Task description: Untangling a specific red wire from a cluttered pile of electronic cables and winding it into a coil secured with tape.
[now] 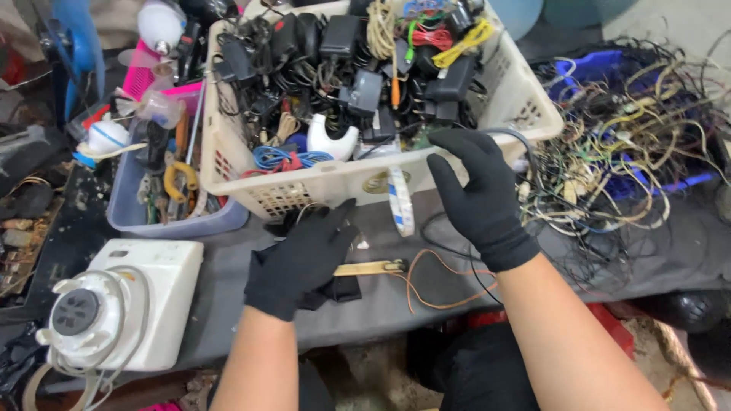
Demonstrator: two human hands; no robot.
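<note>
- Head view: closest to the camera, your two bare forearms rose from the bottom edge, each ending in a black glove.
- Your left hand (301, 259) lay palm down on the grey table (228, 289), fingers loosely spread, resting on a small black object (343, 289) that the glove mostly hid; what it was could not be made out.
- Just beside that hand's fingertips lay a flat brass-coloured strip (371, 268), with thin orange wires (438, 285) looping away from its right end across the table.
- Your right hand (480, 194) was raised at the front right corner of the cream plastic basket (304, 190), fingers open and slightly curled, the thumb apart from them.
- A thin black cable (512, 134) curved over the basket rim behind that hand; it seemed to run through your fingers, but the glove blurred the contact.
- The basket was packed with black power adapters (358, 91), coiled cords and a white rounded gadget (332, 138).
- A white strip of tape (401, 202) hung down the basket's front wall, between your two hands.
- To the right, a tangle of loose wires (632, 144) sprawled over the table.
- At the left, a white box-shaped appliance (122, 304) with a round socket sat near the table edge, and a grey tray (175, 221) of hand tools stood behind it, touching the basket.
</note>
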